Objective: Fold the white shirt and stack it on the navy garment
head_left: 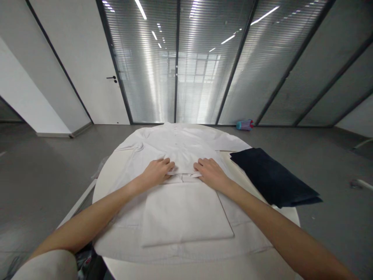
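Left hand (155,174), right hand (211,174) flat along white shirt (180,144) fold edge.

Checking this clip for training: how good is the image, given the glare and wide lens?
Head view: light glare streaks down the blinds; the wide lens bends the frames and table edge; the shirt is pale and low in detail, but the left hand and right hand look sharp.

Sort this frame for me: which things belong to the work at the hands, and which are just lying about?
In use:
left hand, flat on the shirt
right hand, flat on the shirt
white button-up shirt, partly folded

Lying about:
folded dark navy cloth, beside the shirt
round white table, under both
blue and pink object, on the floor
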### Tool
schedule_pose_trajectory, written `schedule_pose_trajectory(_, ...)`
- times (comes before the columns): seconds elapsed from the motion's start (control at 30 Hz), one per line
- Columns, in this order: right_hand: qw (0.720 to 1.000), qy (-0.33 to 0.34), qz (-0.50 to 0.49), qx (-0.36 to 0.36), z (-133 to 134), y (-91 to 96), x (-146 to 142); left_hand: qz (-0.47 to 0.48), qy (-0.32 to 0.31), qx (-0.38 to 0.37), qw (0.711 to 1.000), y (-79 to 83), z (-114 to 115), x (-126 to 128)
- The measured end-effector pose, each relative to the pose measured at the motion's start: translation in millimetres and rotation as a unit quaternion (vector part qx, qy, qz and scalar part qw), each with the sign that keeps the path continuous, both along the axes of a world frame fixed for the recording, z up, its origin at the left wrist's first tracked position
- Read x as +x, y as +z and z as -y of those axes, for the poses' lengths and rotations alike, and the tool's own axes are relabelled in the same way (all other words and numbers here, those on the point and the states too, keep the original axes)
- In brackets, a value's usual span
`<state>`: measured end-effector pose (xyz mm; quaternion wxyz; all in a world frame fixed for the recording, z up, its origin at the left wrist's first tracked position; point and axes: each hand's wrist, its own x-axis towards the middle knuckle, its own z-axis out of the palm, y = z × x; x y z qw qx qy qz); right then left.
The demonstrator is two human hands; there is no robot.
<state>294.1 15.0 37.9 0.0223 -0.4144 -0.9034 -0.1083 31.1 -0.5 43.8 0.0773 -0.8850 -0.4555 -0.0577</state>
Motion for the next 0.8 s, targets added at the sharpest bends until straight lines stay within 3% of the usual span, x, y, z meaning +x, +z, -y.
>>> schedule_pose_trajectory(0.17,0.997,0.018,-0.038,-0.063,-1.0,9.2,2.7,0.108,-0.09,-0.083,0.987,3.1,-7.7,-17.4)
schedule_pose_trajectory(0.33,0.99,0.039,-0.066,-0.115,-0.1,14.7,7.3,0.165,-0.137,-0.092,0.972,5.4,-6.1,-20.6)
schedule_pose_trajectory(0.5,0.978,0.084,-0.104,-0.161,-3.2,17.3,16.5,0.254,-0.088,0.028,0.963,1.6,-14.9,-22.9)
schedule_pose_trajectory(0.57,0.974,0.095,-0.117,-0.171,-3.5,20.7,20.0,0.233,-0.072,0.011,0.97,-6.0,-21.2,-25.1)
schedule_pose_trajectory(0.7,0.965,0.1,-0.141,-0.198,-1.7,27.7,24.2,0.114,-0.065,-0.136,0.982,-26.0,-30.0,-29.6)
schedule_pose_trajectory(0.8,0.958,0.09,-0.168,-0.216,-1.2,26.9,25.1,0.082,-0.073,-0.174,0.979,-32.9,-31.1,-32.1)
